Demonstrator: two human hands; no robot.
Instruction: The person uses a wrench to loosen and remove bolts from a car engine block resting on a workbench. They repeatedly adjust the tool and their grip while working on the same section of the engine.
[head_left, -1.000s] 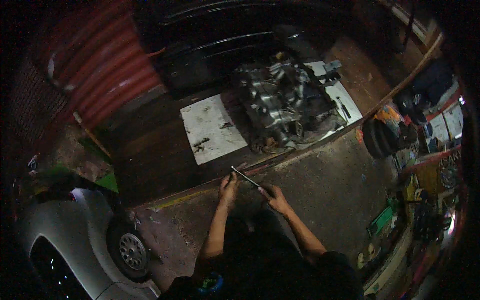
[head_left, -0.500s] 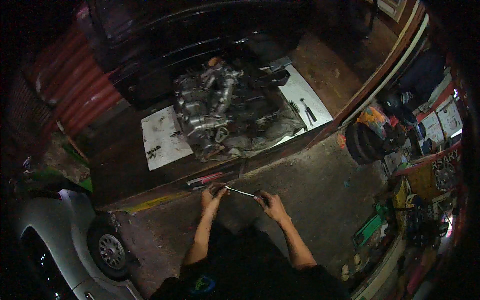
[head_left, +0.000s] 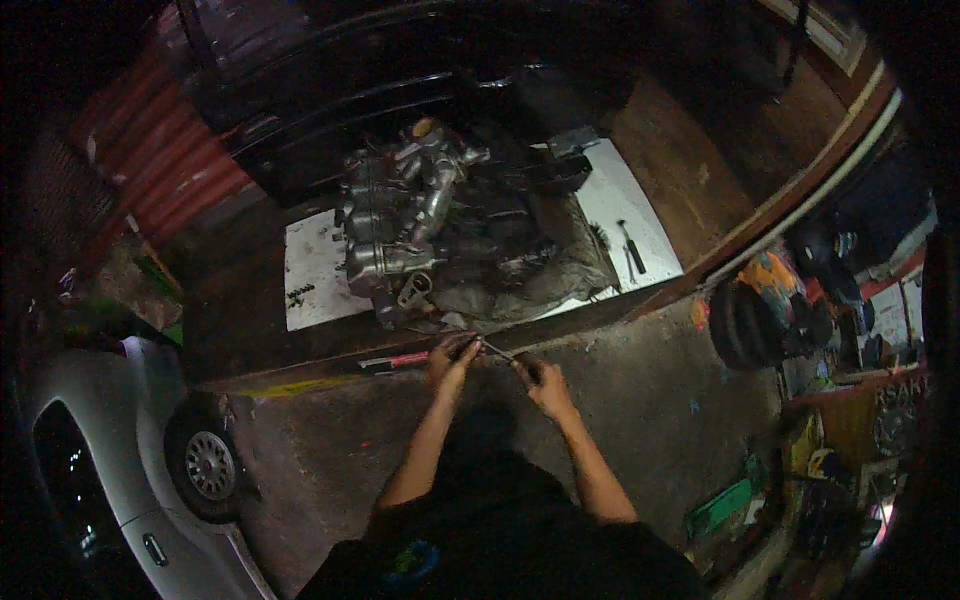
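Between my two hands is a slim silver rod-like tool, its exact kind too small to make out. My left hand is closed around its left end, and my right hand pinches the right end. Both hands are in front of the low platform's edge. Just beyond them a greasy metal engine lies on the platform, with a crumpled dark cloth along its near side. Tools with red parts lie to the left of my left hand, at the platform's front edge.
White sheets lie under the engine; a black-handled tool is on the right one, small dark parts on the left. A silver car stands at left. Clutter, including a dark tyre and a green object, lines the right.
Both hands have moved forward, closer to the engine, still with the tool between them. The tool now looks shorter and steeper, and the whole view has shifted slightly.
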